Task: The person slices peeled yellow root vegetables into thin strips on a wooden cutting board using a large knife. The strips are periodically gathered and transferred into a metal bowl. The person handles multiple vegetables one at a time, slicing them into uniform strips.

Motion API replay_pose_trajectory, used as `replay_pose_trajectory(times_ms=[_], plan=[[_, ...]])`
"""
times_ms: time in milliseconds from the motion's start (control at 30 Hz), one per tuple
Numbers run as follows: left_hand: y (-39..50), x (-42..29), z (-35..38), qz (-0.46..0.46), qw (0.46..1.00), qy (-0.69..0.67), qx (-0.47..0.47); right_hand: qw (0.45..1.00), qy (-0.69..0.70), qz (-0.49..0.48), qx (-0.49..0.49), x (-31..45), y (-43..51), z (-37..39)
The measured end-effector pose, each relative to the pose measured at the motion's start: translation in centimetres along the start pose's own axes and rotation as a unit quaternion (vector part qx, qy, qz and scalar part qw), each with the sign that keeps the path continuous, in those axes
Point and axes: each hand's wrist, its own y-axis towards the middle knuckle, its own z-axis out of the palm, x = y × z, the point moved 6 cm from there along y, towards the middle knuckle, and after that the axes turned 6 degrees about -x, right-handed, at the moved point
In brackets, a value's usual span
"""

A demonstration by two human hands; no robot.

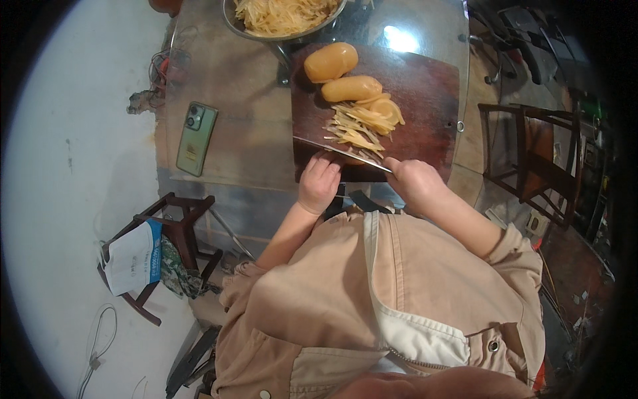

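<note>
My right hand (413,180) grips a kitchen knife (360,158), its blade slanting across the near part of a dark red wooden cutting board (423,99). Curled close to the blade, the fingers of my left hand (319,182) hold what seem to be potato slices (353,160), mostly hidden by hand and blade. Just beyond the knife lies a heap of potato shreds (351,129). Overlapping potato slices (384,108) sit at its far right. Two peeled potatoes, one oblong (353,89) and one rounder (331,62), rest farther up the board.
A metal bowl (244,34) of potato shreds (286,17) stands beyond the board on the glass-topped table (239,139). Left of the board lies a green phone (197,139). A wooden stool (184,224) bearing a printed bag stands at left, a wooden chair (533,164) at right.
</note>
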Motion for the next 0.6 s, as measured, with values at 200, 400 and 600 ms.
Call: replay_pose_trajectory(times_ms=[200,400,600], plan=[[0.3,0.0,-0.1,0.018,0.999,-0.042,-0.028,0.995,0.093,-0.024,-0.033,0.1,2.7,0.1],[-0.3,0.2,0.0,0.022,1.0,0.008,-0.003,1.0,0.0,-0.009,0.007,0.1,-0.2,-0.5],[-0.2,0.1,-0.1,0.035,0.999,-0.016,-0.019,0.999,0.021,-0.028,-0.022,1.1,1.8,0.1]])
